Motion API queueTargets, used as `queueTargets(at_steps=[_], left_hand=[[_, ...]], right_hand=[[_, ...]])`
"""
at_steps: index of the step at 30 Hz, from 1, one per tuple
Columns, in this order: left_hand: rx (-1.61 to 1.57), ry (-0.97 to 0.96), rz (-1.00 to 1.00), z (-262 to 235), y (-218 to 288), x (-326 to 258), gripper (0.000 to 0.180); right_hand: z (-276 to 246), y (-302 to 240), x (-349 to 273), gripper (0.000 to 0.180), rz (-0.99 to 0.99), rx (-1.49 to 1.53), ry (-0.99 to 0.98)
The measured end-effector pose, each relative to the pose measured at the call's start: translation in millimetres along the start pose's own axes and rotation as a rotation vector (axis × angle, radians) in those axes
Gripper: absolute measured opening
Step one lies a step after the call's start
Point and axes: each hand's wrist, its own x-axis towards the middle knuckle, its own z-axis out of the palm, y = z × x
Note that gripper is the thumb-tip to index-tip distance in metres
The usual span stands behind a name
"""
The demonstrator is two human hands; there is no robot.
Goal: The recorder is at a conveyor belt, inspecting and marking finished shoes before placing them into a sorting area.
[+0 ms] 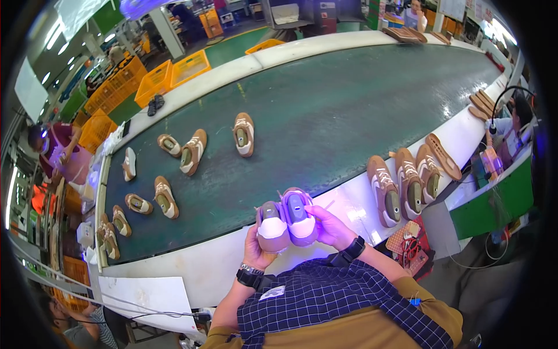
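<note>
At lower centre of the frame, the left hand (254, 249) clasps one tan shoe (272, 225) and the right hand (331, 227) its mate (299, 216), both probably light, soft-sided, best gripped around heel and sole.

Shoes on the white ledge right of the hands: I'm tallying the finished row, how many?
4. Shoes and lie side by side, toes away; none looks hidden.

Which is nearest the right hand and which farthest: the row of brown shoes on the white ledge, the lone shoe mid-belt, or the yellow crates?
From the right hand:
1. Row of brown shoes, right, on the ledge.
2. Lone shoe, mid-belt.
3. Yellow crates, beyond the belt, upper left.
</note>
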Motion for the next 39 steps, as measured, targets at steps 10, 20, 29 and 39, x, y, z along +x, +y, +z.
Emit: queueTargets(at_steps=[10,20,29,39], left_hand=[[-0.095,0.016,-0.044,-18.0,2.8,5.7,0.051],[0.024,0.061,0.018,-10.9,1.8,3.6,0.052],[-0.111,0.031,-0.068,30.9,0.6,-19.3,0.053],[0.150,-0.057,-0.401,-3.6,2.8,-37.9,0.056]], right_hand=[[-12.4,2.6,3.5,0.051,0.034,0.023,0.045],[-10.1,-3.9,-5.0,0.051,-0.011,0.039,0.014],[-8.5,-40.5,-58.9,0.064,-0.424,-1.403,0.628],[58.6,1.3,-20.0,0.070,-1.018,-1.669,-0.127]])
